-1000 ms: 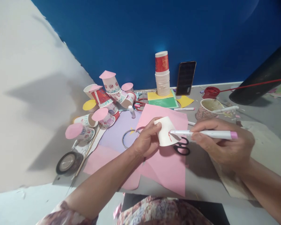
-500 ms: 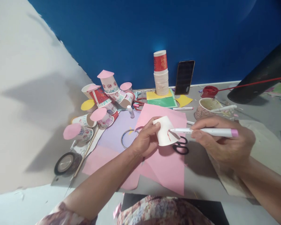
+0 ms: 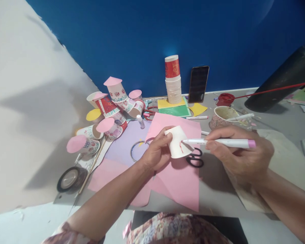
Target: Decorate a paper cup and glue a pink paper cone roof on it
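My left hand (image 3: pixel 159 150) grips a white paper cup (image 3: pixel 176 142) over the pink paper (image 3: pixel 180 184), thumb on its side. The cup is tilted, and a short red line marks its wall. In my right hand (image 3: pixel 244 152) is a white marker (image 3: pixel 228 143) with a pink end, its tip touching the cup at the line. Black-handled scissors (image 3: pixel 195 158) lie just behind the cup, their blades hidden. A lilac sheet (image 3: pixel 120 147) with a ring (image 3: pixel 133 152) on it is left of my left hand.
Decorated cups with paper cones (image 3: pixel 113 81) crowd the left. At the back stand a stack of paper cups (image 3: pixel 173 89) and a phone (image 3: pixel 198 84). A patterned cup (image 3: pixel 216 118) holding a pen, a red container (image 3: pixel 225 99) and a dark cylinder (image 3: pixel 279 81) occupy the right. A tape roll (image 3: pixel 68 179) lies left.
The whole view has shifted slightly, so things sit a little further left. The marker tip stays on the cup, and the red line looks almost the same. Both hands keep their hold.
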### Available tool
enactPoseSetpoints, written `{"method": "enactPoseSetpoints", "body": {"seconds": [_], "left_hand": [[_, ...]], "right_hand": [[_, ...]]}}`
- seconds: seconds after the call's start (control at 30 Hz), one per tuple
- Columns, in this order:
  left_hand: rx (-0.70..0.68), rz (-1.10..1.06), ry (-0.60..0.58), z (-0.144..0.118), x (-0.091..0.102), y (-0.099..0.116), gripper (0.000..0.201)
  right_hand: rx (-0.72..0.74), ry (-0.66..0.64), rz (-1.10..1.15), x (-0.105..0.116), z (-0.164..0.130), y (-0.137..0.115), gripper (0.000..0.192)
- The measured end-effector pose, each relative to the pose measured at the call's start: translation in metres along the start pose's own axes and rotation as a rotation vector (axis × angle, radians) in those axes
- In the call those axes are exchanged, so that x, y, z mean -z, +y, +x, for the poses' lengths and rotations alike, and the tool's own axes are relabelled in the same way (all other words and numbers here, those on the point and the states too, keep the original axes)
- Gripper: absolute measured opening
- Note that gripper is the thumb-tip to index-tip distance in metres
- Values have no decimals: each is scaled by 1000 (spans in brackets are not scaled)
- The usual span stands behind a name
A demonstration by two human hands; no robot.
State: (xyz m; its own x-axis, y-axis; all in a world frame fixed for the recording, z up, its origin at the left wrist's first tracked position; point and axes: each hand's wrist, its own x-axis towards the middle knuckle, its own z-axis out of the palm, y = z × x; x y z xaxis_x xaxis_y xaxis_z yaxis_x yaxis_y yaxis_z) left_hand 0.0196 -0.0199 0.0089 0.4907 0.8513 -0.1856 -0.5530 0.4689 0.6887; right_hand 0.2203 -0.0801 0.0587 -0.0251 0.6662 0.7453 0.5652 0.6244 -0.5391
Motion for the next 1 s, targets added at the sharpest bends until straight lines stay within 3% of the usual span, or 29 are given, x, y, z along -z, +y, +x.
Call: {"method": "enactPoseSetpoints", "body": {"seconds": [1.0], "left_hand": [[26, -4, -12, 0, -2, 0, 52]], "right_hand": [[1, 45, -54, -1, 2, 0, 16]]}}
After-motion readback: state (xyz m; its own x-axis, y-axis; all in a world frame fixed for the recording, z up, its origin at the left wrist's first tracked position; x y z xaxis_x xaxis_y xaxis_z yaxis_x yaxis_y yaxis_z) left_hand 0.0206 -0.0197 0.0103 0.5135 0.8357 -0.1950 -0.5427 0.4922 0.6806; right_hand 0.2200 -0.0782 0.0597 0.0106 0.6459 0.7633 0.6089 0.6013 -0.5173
